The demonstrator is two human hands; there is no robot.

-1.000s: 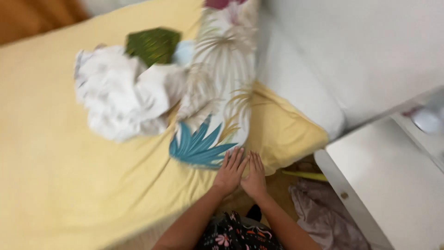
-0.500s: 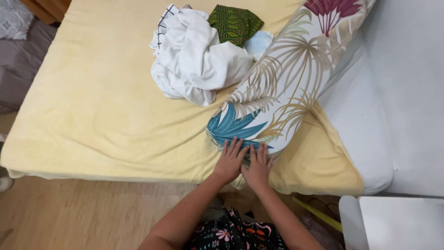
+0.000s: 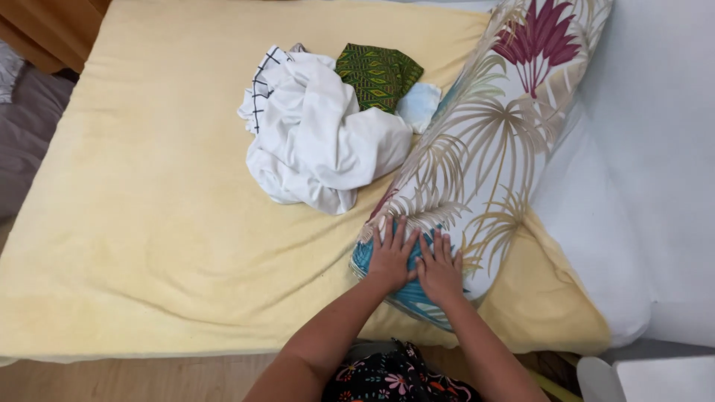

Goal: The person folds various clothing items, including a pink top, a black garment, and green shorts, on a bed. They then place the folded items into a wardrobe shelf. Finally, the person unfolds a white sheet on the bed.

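Observation:
A long bolster pillow (image 3: 491, 141) with a palm-leaf print in tan, red and blue lies along the right side of a bed covered by a yellow sheet (image 3: 149, 223). Both my hands press flat on its near end. My left hand (image 3: 391, 253) rests with fingers spread on the blue leaf part. My right hand (image 3: 441, 266) lies beside it, fingers apart. Neither hand grips anything. To the left of the pillow sits a crumpled white cloth (image 3: 313, 141), a folded green patterned cloth (image 3: 377, 72) and a small pale blue cloth (image 3: 419, 104).
A white mattress edge or wall (image 3: 640, 186) runs along the right. A white cabinet corner (image 3: 655, 380) shows at bottom right. Wooden floor (image 3: 112, 380) lies below the bed's near edge, and a grey fabric (image 3: 22, 141) at the far left.
The view has swung and moved closer, so the bed and pillow look larger. My hands stay flat on the pillow's near end.

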